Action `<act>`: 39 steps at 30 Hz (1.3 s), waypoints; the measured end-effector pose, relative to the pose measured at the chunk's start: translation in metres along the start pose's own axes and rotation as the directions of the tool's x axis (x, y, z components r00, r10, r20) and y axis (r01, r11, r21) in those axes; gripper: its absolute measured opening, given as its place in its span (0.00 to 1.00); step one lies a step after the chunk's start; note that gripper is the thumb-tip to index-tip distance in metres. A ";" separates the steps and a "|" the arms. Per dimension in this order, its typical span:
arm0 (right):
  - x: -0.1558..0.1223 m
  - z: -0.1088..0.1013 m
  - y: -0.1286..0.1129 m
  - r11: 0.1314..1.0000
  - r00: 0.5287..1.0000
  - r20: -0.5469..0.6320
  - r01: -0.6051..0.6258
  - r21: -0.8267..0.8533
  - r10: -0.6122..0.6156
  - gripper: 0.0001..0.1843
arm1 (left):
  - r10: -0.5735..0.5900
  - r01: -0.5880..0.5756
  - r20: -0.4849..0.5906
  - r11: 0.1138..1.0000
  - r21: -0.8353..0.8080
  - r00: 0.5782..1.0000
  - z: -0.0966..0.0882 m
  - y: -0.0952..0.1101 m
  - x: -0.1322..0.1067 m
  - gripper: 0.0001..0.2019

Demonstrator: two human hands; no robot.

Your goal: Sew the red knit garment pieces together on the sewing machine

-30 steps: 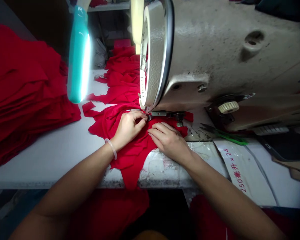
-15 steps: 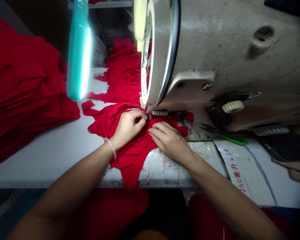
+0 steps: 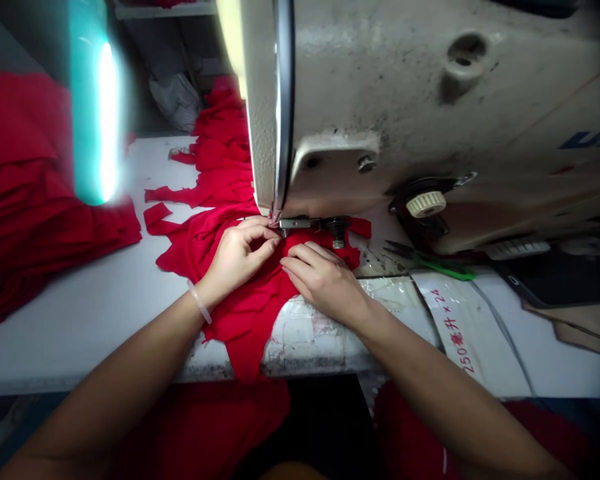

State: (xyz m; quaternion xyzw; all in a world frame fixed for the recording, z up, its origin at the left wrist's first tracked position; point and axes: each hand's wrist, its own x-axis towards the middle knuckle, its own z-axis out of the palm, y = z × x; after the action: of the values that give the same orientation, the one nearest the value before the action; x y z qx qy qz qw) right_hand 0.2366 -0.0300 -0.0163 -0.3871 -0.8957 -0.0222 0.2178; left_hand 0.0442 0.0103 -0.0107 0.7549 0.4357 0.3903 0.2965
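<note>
A red fabric piece (image 3: 253, 300) lies bunched under the needle area of a sewing machine (image 3: 360, 87), one end draping over the table's front edge. My left hand (image 3: 240, 253), with a pale bangle at the wrist, pinches the cloth right beside the presser foot (image 3: 283, 231); its fingertips partly hide the needle. Just to the right, my right hand (image 3: 323, 277) rests on the same fabric, fingers together and curled down onto it near the metal guide (image 3: 300, 224). What lies beneath its fingertips is hidden.
A tall stack of red cloth (image 3: 25, 200) stands on the left. A bright lamp (image 3: 93, 113) hangs beside it. More red pieces (image 3: 225, 147) lie behind the needle. Green-handled snips (image 3: 440, 263) and a dark phone-like object (image 3: 565, 280) are at right on the white table (image 3: 80, 320).
The view has turned, so the machine, lamp and hands appear farther left. Both hands keep nearly the same place on the red fabric by the presser foot.
</note>
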 end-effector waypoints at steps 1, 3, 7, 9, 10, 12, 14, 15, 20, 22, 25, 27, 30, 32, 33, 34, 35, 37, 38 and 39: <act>0.000 0.000 0.000 1.000 1.000 0.002 -0.004 -0.002 0.004 0.12 | -0.006 0.006 0.005 1.000 -0.017 1.000 0.000 0.000 0.000 0.08; -0.001 -0.001 0.000 1.000 1.000 0.005 -0.007 0.002 0.007 0.12 | -0.013 0.014 0.018 0.999 -0.047 1.000 0.000 0.000 0.001 0.08; -0.001 -0.001 0.000 1.000 1.000 0.000 -0.001 0.014 0.001 0.11 | -0.024 0.026 0.028 0.998 -0.060 0.999 0.000 -0.001 0.002 0.07; -0.001 -0.001 0.000 1.000 1.000 -0.003 0.000 0.005 0.000 0.11 | -0.028 0.030 0.025 0.997 -0.064 0.999 0.000 -0.002 0.002 0.07; -0.001 -0.001 0.000 1.000 1.000 -0.004 0.000 -0.002 0.000 0.11 | -0.028 0.030 0.024 0.997 -0.069 0.999 0.001 -0.002 0.002 0.07; 0.000 -0.001 0.000 1.000 1.000 -0.004 0.003 -0.013 -0.003 0.11 | -0.024 0.025 0.022 0.996 -0.080 0.999 0.001 -0.003 0.002 0.07; 0.000 -0.001 0.000 1.000 1.000 -0.009 0.008 -0.020 -0.009 0.11 | -0.018 0.019 0.019 0.996 -0.089 1.000 0.001 -0.003 0.002 0.07; 0.000 -0.001 0.000 1.000 1.000 -0.011 0.011 -0.021 -0.011 0.11 | -0.014 0.015 0.015 0.996 -0.087 1.000 0.001 -0.003 0.002 0.06; 0.000 0.000 0.000 1.000 1.000 -0.017 0.010 -0.004 -0.010 0.11 | 0.006 -0.006 0.000 0.999 -0.046 1.000 0.000 -0.002 0.003 0.06; 0.000 0.000 0.000 1.000 1.000 -0.017 0.010 -0.001 -0.010 0.11 | 0.002 -0.001 0.018 0.999 -0.051 1.000 -0.001 -0.002 0.003 0.06; 0.000 0.000 0.000 1.000 1.000 -0.016 0.011 0.001 -0.011 0.11 | -0.003 0.005 0.041 0.998 -0.057 0.999 -0.001 -0.003 0.004 0.07; 0.000 0.000 0.000 1.000 1.000 -0.011 0.007 0.009 -0.007 0.11 | -0.008 0.011 0.049 0.998 -0.059 0.999 -0.001 -0.004 0.005 0.07; 0.001 0.000 0.000 1.000 1.000 0.000 0.001 0.025 -0.001 0.12 | -0.020 0.024 0.061 0.998 -0.065 0.998 -0.002 -0.003 0.005 0.08; 0.001 0.001 0.000 1.000 1.000 0.001 0.003 0.023 -0.003 0.12 | -0.024 0.029 0.068 0.997 -0.075 0.997 -0.002 -0.003 0.005 0.08; 0.001 0.001 0.000 1.000 1.000 0.000 0.004 0.018 -0.004 0.12 | -0.024 0.030 0.070 0.996 -0.083 0.997 -0.002 -0.004 0.004 0.08; 0.001 0.001 0.000 1.000 1.000 0.000 0.004 0.015 -0.004 0.12 | -0.024 0.030 0.067 0.995 -0.092 0.997 -0.001 -0.004 0.004 0.08; 0.001 0.001 0.000 1.000 1.000 0.001 0.004 0.012 -0.004 0.12 | -0.023 0.028 0.059 0.995 -0.098 0.998 -0.001 -0.005 0.004 0.08; 0.001 0.001 0.000 1.000 1.000 0.000 0.003 0.011 -0.003 0.12 | -0.017 0.019 0.024 0.996 -0.085 1.000 0.001 -0.006 0.004 0.07; 0.001 0.001 0.000 1.000 1.000 -0.001 0.003 0.012 -0.003 0.12 | -0.014 0.014 0.001 0.998 -0.062 1.000 0.002 -0.006 0.004 0.07; 0.001 0.001 0.000 1.000 1.000 -0.001 0.002 0.016 -0.002 0.12 | -0.011 0.010 -0.025 0.999 -0.031 1.000 0.003 -0.007 0.003 0.07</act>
State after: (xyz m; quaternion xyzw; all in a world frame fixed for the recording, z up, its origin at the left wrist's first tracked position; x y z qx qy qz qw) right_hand 0.2360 -0.0294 -0.0167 -0.3843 -0.8961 -0.0155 0.2214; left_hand 0.0447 0.0160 -0.0162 0.7431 0.4373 0.4047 0.3047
